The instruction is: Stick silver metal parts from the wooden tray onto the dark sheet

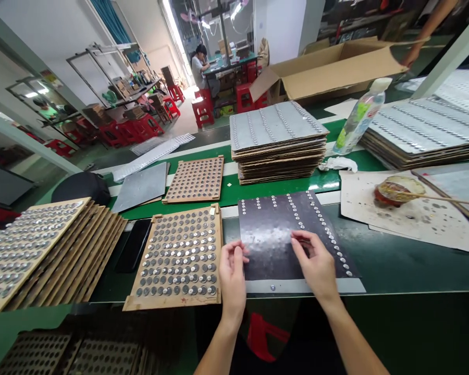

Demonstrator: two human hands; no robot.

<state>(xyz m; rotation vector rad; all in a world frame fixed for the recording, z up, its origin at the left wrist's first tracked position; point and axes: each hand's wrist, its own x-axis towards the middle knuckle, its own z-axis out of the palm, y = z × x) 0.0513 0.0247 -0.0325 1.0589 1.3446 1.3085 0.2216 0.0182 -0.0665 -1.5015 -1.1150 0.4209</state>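
Dark sheet (pixel 285 234) lies flat on the green bench (pixel 414 271), on top of a grey metal plate (pixel 308 286) whose strip shows along the near side, with one stud (pixel 272 287) on that strip; rows of small metal studs (pixel 297 213) run across the far part of the sheet and down its right edge; left hand (pixel 232 276) is at the sheet's near left corner, fingers curled and close together, tips at the edge; whether they pinch the sheet cannot be told from this view; right hand (pixel 316 263) rests on the near part of the sheet, fingers slightly spread on its surface, no pinch seen; the sheet thus lies under the right hand and just beside the left; wooden board (pixel 182 255) with rows of round metal discs lies just left of the left hand; black phone (pixel 133 245) lies between that board and a leaning stack of wooden boards (pixel 42 255); beyond the sheet, a stack of studded grey sheets with cardboard between them (pixel 277 140) stands on the bench; a second stack (pixel 422 130) lies further right, beside a plastic bottle (pixel 361 117) lying tilted against it; white rag (pixel 338 164) lies near the first stack; to the right, a crusted bowl (pixel 398 190) with a stick across it sits on stained paper (pixel 426 224); a co-worker's arm (pixel 426 31) reaches over an open cardboard box (pixel 324 70); a seated person (pixel 199 65) works at a far table among red stools (pixel 203 107).
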